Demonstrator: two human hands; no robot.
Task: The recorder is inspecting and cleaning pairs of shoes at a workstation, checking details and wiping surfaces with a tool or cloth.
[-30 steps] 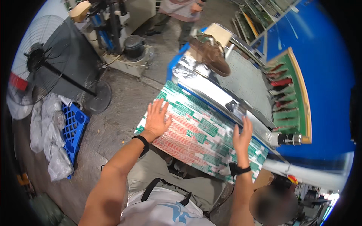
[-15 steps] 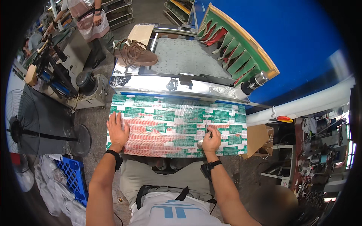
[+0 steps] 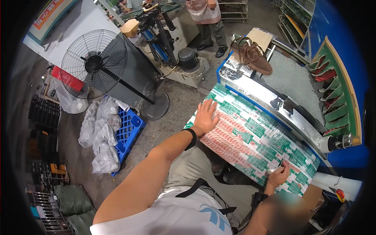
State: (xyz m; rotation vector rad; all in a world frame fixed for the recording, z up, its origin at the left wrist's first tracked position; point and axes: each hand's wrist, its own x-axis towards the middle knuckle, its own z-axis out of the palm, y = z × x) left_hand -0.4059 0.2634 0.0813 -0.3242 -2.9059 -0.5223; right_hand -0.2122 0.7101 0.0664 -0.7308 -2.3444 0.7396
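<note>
My left hand (image 3: 206, 116) lies open and flat, fingers spread, on the near left end of a tabletop (image 3: 250, 156) covered in green, white and red printed tape under clear film. Towards the right end, my right hand (image 3: 279, 175) rests on the same tabletop with its fingers curled closed. A small dark tip and a silvery bit show at those fingers, too small to name. Beyond the tabletop, a brown lace-up shoe (image 3: 252, 56) sits on the left end of a machine with a metal front edge (image 3: 270, 94).
A black pedestal fan (image 3: 94, 64) stands at the left. Near it, clear plastic bags (image 3: 105, 135) lie by a blue plastic crate (image 3: 127, 131). Behind are a motor (image 3: 188, 59) and a person's legs (image 3: 213, 35). A green rack with red flaps (image 3: 337, 94) rises at the right.
The view has swung to the left, so the fan, bags and crate show more fully. Both hands stay at about the same spots on the tabletop, left flat, right curled.
</note>
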